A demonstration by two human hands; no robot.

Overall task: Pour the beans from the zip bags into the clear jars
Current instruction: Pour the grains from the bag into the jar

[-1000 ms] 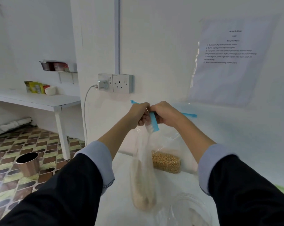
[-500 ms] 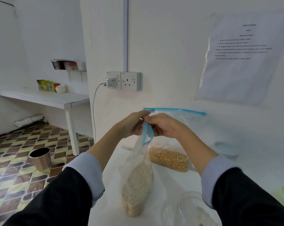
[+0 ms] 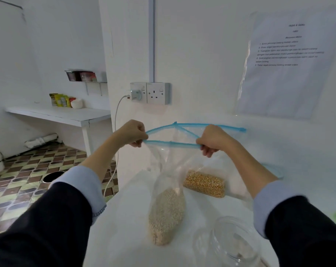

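Both hands are raised above the white table (image 3: 124, 218) and set well apart, each clamped on the blue zip strip of a clear plastic zip bag of pale beans (image 3: 166, 212). The left hand (image 3: 131, 134) pinches the left end of the strip with fingers curled; the right hand (image 3: 211, 140) pinches the right end in the same manner. The blue zip strip (image 3: 171, 143) is parted: the near lip runs straight between the two hands, the far lip bows away from it, so the mouth stands open. The bag hangs below the hands, its lower part, filled with pale beans, resting on the table near the centre.

A second clear zip bag of yellow kernels (image 3: 204, 183) stands just behind and to the right of the first, against the wall; its own blue strip shows behind the right hand. A clear round jar (image 3: 234, 241) sits at the near right of the table, mouth uppermost, just right of the pale-bean bag; whether they touch cannot be told.

On the far wall: a white double socket (image 3: 158, 93) with a plugged-in charger and white cable, and a laminated instruction sheet (image 3: 284, 62) at the right. At far left, a white side table (image 3: 67, 115) carries small packets
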